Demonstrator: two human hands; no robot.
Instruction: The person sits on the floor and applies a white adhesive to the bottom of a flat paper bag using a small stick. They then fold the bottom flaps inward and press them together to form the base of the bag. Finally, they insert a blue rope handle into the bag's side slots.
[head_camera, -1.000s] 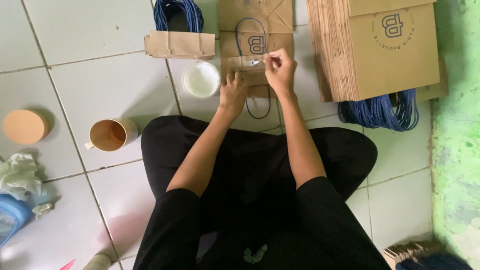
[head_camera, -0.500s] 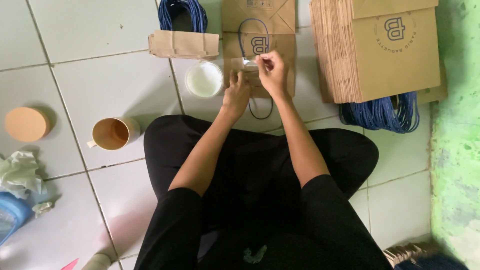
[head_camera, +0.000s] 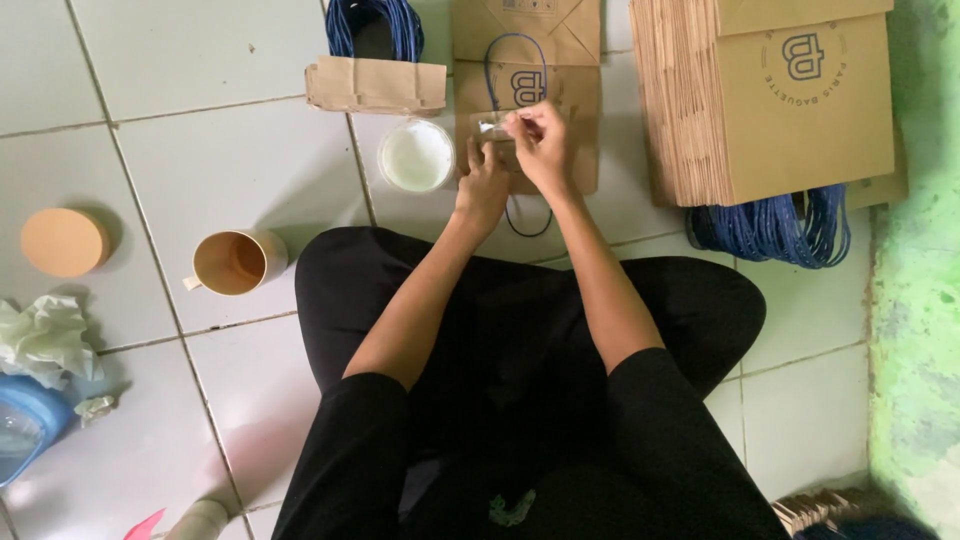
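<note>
The flat brown paper bag (head_camera: 527, 100) is kept on the far floor tiles, pressed under the flattened left hand (head_camera: 482, 188), while the right hand (head_camera: 540, 145), little shifted since earlier, pinches the blue cord (head_camera: 512, 75) beside the white cup (head_camera: 416, 156).

Flat brown paper bag (head_camera: 560, 100) ahead; brown bag stack (head_camera: 770, 100) right.
</note>
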